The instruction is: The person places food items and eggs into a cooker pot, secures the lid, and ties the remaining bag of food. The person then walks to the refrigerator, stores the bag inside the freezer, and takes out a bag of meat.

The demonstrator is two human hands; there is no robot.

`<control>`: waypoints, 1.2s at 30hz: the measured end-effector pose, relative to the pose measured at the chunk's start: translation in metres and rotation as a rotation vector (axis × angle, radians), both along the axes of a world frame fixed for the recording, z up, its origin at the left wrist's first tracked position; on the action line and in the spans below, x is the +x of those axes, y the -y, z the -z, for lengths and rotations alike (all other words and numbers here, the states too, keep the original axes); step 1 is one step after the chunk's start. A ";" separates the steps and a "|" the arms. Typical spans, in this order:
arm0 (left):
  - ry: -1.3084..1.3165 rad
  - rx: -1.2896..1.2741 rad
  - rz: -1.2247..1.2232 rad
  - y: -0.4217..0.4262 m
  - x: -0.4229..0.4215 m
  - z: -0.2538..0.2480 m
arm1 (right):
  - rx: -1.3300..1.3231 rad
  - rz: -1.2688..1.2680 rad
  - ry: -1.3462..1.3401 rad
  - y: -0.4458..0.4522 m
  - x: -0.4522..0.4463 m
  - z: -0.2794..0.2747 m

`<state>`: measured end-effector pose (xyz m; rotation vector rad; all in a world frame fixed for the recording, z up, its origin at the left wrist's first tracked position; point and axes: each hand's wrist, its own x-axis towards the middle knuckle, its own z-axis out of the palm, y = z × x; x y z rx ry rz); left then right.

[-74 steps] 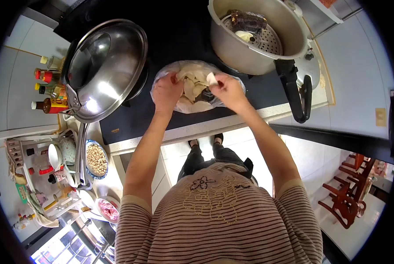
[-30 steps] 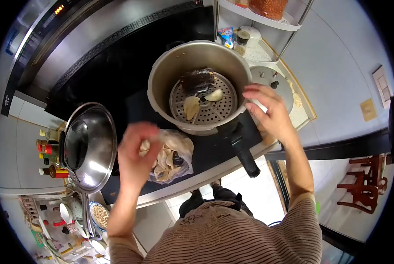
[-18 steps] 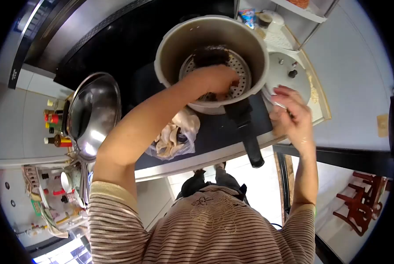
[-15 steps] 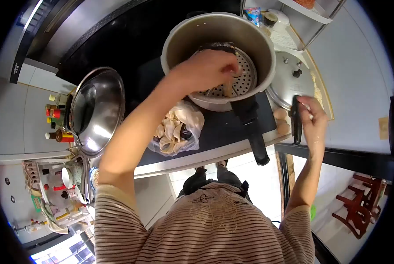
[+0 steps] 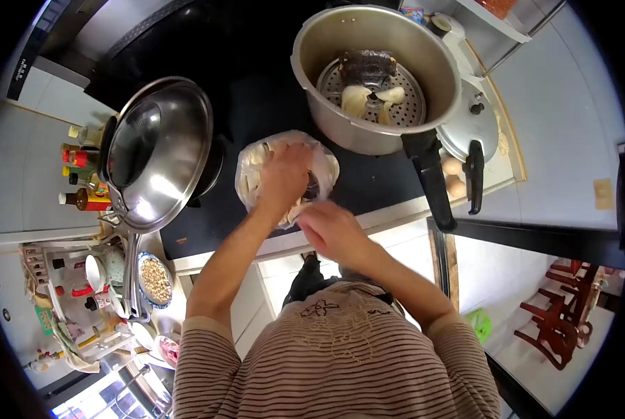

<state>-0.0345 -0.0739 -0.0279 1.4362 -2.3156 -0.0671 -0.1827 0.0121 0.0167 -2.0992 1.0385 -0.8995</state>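
Note:
A clear plastic bag (image 5: 246, 174) of pale dumplings lies on the dark cooktop in front of me. My left hand (image 5: 286, 174) is over the bag's opening, fingers reaching in among the dumplings; its fingertips are hidden. At the near right edge of the bag, my right hand (image 5: 333, 232) is closed, seemingly pinching the plastic, and slightly blurred. Behind them stands a deep metal pressure cooker (image 5: 368, 133) without its lid. On its perforated steamer plate (image 5: 413, 98) rest several pale dumplings (image 5: 355, 100) and a dark block (image 5: 368, 68).
The cooker's handle (image 5: 431, 185) sticks out over the counter edge. Right of it are the pressure cooker lid (image 5: 469, 122) and eggs (image 5: 455, 186). A shiny wok (image 5: 162, 153) leans at the left, near sauce bottles (image 5: 89, 200) and a bowl of beans or nuts (image 5: 154, 281).
My left hand has left the cooker and moved to the dumpling bag. My right hand has let go of the lid's handle and come over to the bag. The view has shifted.

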 end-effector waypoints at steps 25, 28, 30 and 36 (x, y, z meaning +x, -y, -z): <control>0.143 0.192 -0.208 -0.091 0.041 0.025 | -0.525 0.043 -0.572 0.015 0.021 0.043; 0.134 0.109 -0.187 -0.096 0.039 0.026 | -0.470 0.143 -0.530 0.019 0.037 0.059; 0.121 0.129 -0.163 -0.101 0.039 0.035 | -0.437 0.247 -0.561 0.028 0.045 0.066; -0.003 0.210 -0.139 -0.103 0.043 0.049 | -0.104 0.223 -0.659 0.036 0.053 0.069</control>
